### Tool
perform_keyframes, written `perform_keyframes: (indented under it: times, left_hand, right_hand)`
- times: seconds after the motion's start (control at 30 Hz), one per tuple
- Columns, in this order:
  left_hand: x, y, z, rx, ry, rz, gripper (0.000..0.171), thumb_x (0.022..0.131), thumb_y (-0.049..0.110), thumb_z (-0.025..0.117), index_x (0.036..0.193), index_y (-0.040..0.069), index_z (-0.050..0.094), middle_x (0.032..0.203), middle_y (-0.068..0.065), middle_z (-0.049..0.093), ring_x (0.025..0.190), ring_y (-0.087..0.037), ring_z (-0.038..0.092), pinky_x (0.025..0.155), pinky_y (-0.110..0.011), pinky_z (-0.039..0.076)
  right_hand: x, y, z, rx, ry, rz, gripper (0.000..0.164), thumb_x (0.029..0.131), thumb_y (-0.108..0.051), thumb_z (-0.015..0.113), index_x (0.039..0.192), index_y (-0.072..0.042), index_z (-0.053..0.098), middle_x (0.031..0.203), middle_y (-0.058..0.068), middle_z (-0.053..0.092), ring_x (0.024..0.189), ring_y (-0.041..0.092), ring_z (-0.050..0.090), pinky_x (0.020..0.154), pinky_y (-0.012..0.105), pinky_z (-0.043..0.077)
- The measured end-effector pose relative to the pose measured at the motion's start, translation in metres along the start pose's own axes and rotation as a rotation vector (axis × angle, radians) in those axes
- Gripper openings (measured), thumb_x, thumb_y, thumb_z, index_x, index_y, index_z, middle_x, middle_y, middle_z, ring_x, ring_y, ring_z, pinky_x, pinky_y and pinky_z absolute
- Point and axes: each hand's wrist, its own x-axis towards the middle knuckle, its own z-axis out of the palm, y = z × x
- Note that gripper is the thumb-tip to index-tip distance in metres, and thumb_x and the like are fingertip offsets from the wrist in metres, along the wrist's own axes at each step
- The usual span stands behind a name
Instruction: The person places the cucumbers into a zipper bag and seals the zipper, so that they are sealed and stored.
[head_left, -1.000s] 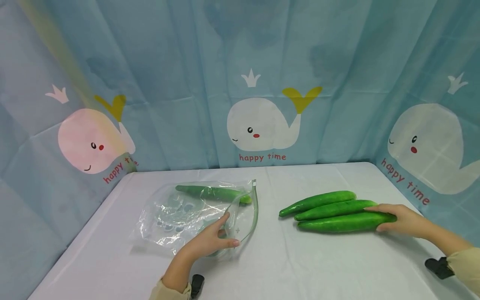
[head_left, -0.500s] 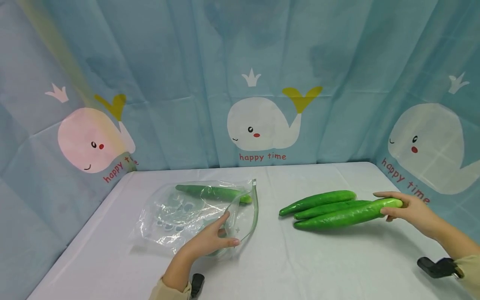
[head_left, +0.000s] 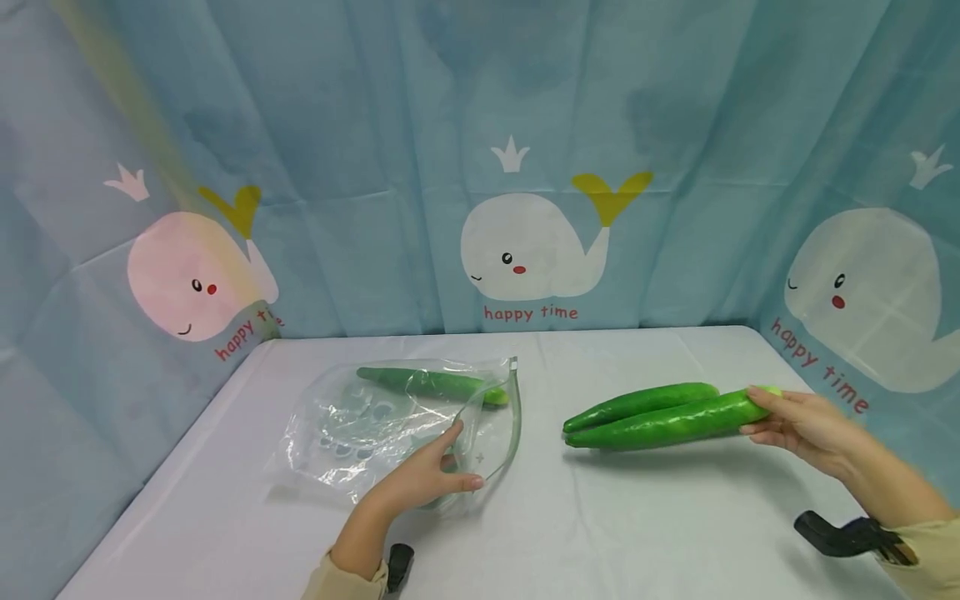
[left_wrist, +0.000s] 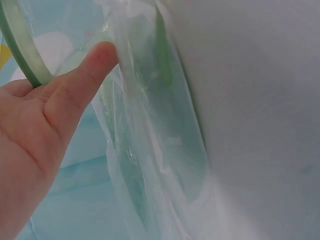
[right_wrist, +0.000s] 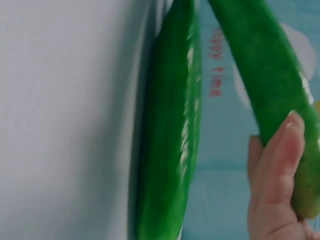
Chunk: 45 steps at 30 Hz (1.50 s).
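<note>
My right hand [head_left: 806, 425] grips the pale right end of a green cucumber [head_left: 675, 423], raised off the table at that end. Just behind it lies a second cucumber [head_left: 637, 403]; the held one covers whatever is between. In the right wrist view the held cucumber [right_wrist: 265, 65] slants above a lying cucumber [right_wrist: 167, 130]. At the mouth of a clear zip bag [head_left: 315, 425] is my left hand [head_left: 420, 479], thumb and index finger spread apart against the plastic. Inside the bag, along its far side, lies a cucumber [head_left: 427, 383]. Some left fingers are hidden.
A white-covered table [head_left: 600, 525] bears everything. Blue curtain cloth [head_left: 375, 250] with printed whales surrounds its back and sides. The bag's green zip edge [head_left: 516, 425] faces right, toward the cucumbers. A black wrist mount [head_left: 840, 535] juts from the right sleeve.
My right hand has lifted the right end of the front cucumber, then carried it leftward over its neighbour, which is now out of sight. My left hand keeps its place at the bag.
</note>
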Motion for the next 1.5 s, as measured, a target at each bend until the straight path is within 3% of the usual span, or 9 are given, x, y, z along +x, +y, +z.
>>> perform_keyframes:
  times: [0.13,0.3,0.63,1.03,1.3,1.5]
  left_hand:
    - [-0.001,0.0,0.001,0.008,0.013,-0.007,0.099,0.085,0.031,0.077,0.155,0.0,0.014,0.156,-0.028,0.019,0.133,-0.048,0.037,0.101,-0.059,0.039]
    - [-0.002,0.001,0.002,0.019,0.026,-0.016,0.1,0.084,0.031,0.078,0.154,0.0,0.015,0.155,-0.028,0.02,0.133,-0.048,0.037,0.101,-0.059,0.039]
    - [-0.002,0.003,0.003,0.023,0.028,-0.022,0.1,0.084,0.031,0.078,0.154,0.0,0.015,0.155,-0.028,0.02,0.133,-0.047,0.037,0.101,-0.059,0.04]
    - [0.002,0.001,0.004,0.029,0.031,-0.005,0.101,0.084,0.033,0.078,0.155,0.0,0.014,0.156,-0.027,0.02,0.133,-0.047,0.038,0.102,-0.06,0.038]
    - [0.001,0.002,0.005,0.021,0.027,0.008,0.1,0.084,0.031,0.077,0.155,0.0,0.013,0.156,-0.027,0.018,0.133,-0.047,0.036,0.103,-0.06,0.036]
    - [0.001,0.002,0.005,0.024,0.034,0.011,0.099,0.084,0.031,0.078,0.155,0.001,0.014,0.156,-0.026,0.019,0.133,-0.047,0.037,0.103,-0.061,0.036]
  right_hand:
    - [0.001,0.007,0.012,0.068,0.004,0.034,0.017,0.102,-0.02,0.052,0.092,-0.012,0.063,0.085,0.01,0.064,0.074,0.018,0.071,0.07,0.027,0.058]
    - [0.003,0.014,0.025,0.145,-0.052,0.04,0.021,0.103,-0.022,0.049,0.093,-0.013,0.065,0.089,0.01,0.062,0.078,0.017,0.07,0.073,0.026,0.058]
    - [0.01,0.019,0.038,0.258,-0.096,0.061,0.025,0.104,-0.024,0.047,0.093,-0.016,0.068,0.092,0.01,0.059,0.082,0.017,0.069,0.076,0.026,0.057]
    - [0.018,0.017,0.058,0.223,-0.08,0.079,0.016,0.101,-0.026,0.052,0.096,-0.014,0.061,0.095,0.011,0.056,0.082,0.017,0.069,0.078,0.026,0.057]
    - [0.021,0.018,0.069,0.264,-0.052,0.107,0.015,0.1,-0.026,0.056,0.094,-0.013,0.06,0.093,0.01,0.06,0.082,0.017,0.069,0.078,0.027,0.057]
    - [0.023,0.018,0.074,0.284,-0.083,0.106,0.017,0.101,-0.024,0.054,0.092,-0.013,0.063,0.092,0.011,0.062,0.082,0.019,0.07,0.078,0.027,0.057]
